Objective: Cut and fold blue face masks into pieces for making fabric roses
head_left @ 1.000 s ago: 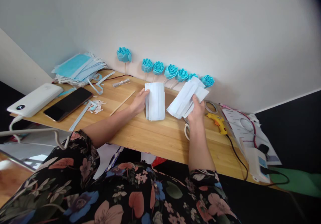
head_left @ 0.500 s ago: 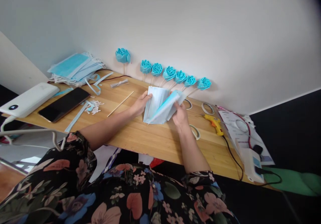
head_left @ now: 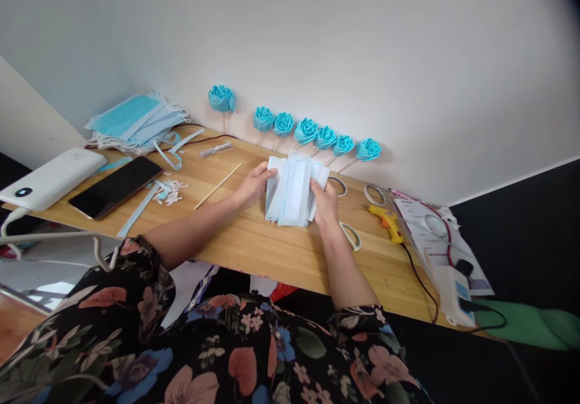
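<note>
Between my hands, above the wooden table, is a small stack of pale blue face mask sheets (head_left: pixel 294 192), fanned so their edges overlap unevenly. My left hand (head_left: pixel 254 185) is closed on the left edge, thumb in front and fingers behind. On the opposite edge, my right hand (head_left: pixel 325 202) pinches the sheets the same way, its fingers mostly hidden behind them. Just behind the stack, several blue fabric roses (head_left: pixel 306 131) on thin sticks lean in a row against the wall. A bare wooden stick (head_left: pixel 217 187) lies left of my left hand.
At the left are a pile of masks (head_left: pixel 131 120), a white power bank (head_left: pixel 57 177), a phone (head_left: pixel 115 188) and cut strips and scraps (head_left: pixel 170 191). Tape rolls (head_left: pixel 375 195) and a yellow glue gun (head_left: pixel 385 221) with a black cord lie right, near a power strip (head_left: pixel 453 295).
The sheet that was slanted and folded over in my right hand now lies flat and upright against the others. My hands have barely shifted.
</note>
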A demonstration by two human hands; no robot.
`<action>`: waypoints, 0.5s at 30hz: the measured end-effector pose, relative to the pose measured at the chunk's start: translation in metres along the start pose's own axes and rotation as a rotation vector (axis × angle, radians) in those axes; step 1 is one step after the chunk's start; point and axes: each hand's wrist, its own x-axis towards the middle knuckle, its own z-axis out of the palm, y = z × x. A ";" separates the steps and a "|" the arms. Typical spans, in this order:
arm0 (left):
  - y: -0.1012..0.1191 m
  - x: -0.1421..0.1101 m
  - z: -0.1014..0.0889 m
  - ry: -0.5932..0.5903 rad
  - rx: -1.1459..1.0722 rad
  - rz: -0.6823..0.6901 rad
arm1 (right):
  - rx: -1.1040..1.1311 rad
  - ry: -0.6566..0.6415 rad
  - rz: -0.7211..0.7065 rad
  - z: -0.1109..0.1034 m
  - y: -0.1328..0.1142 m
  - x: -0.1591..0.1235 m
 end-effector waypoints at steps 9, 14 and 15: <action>0.006 0.004 -0.004 0.072 -0.095 0.031 | 0.277 0.112 0.008 -0.037 -0.021 0.026; 0.008 0.003 -0.005 0.068 -0.060 0.012 | 0.334 -0.102 0.184 -0.040 -0.033 -0.001; 0.008 0.002 -0.004 0.064 -0.053 0.013 | 0.321 -0.130 0.207 -0.038 -0.034 -0.008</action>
